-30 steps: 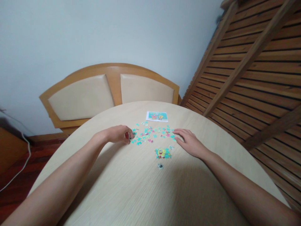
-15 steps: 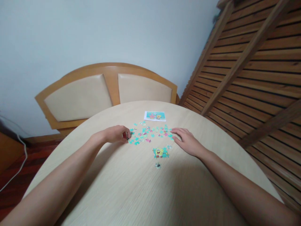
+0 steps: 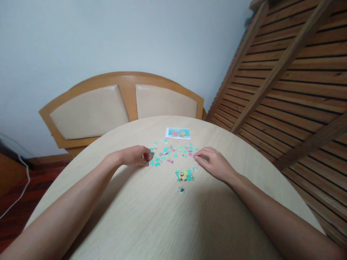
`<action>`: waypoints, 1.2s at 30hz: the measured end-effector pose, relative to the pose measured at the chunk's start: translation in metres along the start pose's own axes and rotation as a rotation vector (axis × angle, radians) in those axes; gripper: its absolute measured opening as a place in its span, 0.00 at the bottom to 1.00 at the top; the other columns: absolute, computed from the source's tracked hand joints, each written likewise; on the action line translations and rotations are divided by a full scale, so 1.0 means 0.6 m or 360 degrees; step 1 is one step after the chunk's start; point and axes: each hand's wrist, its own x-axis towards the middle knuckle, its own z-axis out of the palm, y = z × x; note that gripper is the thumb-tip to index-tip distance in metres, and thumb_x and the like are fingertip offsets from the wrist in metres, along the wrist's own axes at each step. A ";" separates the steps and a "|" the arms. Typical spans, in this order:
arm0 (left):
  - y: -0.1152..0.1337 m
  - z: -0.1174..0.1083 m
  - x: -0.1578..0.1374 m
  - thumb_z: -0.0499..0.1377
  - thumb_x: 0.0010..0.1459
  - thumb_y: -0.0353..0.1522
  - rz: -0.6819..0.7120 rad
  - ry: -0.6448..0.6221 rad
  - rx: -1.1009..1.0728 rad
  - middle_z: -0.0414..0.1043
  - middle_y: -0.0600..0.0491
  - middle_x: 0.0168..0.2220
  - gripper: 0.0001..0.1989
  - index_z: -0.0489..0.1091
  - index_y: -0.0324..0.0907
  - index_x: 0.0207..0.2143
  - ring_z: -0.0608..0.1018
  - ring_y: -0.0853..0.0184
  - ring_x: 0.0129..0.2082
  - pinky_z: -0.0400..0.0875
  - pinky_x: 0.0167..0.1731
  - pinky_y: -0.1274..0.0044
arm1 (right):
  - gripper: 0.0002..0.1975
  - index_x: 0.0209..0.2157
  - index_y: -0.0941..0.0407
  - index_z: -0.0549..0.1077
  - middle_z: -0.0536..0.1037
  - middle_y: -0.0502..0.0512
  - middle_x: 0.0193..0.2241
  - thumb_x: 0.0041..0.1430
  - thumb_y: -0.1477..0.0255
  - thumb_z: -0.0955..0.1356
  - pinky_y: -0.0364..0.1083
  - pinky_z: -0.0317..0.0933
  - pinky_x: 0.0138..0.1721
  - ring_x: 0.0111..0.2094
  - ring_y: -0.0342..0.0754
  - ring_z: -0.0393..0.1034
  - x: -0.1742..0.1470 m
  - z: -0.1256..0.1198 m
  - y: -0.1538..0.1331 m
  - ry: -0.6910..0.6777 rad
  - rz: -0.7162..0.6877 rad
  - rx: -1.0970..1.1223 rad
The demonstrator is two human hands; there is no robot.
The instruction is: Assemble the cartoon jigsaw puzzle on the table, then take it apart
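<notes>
Loose jigsaw puzzle pieces (image 3: 170, 151), teal, pink and pale, lie scattered on the round table (image 3: 151, 209). At their left edge my left hand (image 3: 135, 156) is curled, with a puzzle piece partly hidden at its fingertips. My right hand (image 3: 213, 160) is at the right edge, thumb and forefinger pinched together on a puzzle piece that the fingers mostly cover. Nearer to me lies a joined puzzle section (image 3: 184, 175) with a yellow cartoon figure on teal. One loose piece (image 3: 194, 168) sits just above it, and a dark-marked piece (image 3: 181, 189) below it.
A printed reference picture (image 3: 178, 133) with pink and yellow figures lies beyond the pieces. Behind the table stands a wooden headboard (image 3: 127, 94) with cream panels. A slatted wooden frame (image 3: 271, 86) leans at the right; a white cable (image 3: 27, 180) hangs at the left.
My right hand's thumb and forefinger have come together and moved slightly left; a teal piece beside them is now covered. My left hand has shifted slightly right, still curled.
</notes>
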 end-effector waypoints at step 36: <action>0.165 0.144 -0.001 0.58 0.62 0.35 0.0348 0.0894 -0.0701 0.75 0.51 0.37 0.07 0.69 0.42 0.40 0.76 0.64 0.36 0.70 0.38 0.73 | 0.05 0.37 0.54 0.77 0.82 0.53 0.36 0.65 0.71 0.68 0.47 0.65 0.44 0.39 0.48 0.75 -0.005 0.041 -0.081 -0.0039 0.0007 0.0627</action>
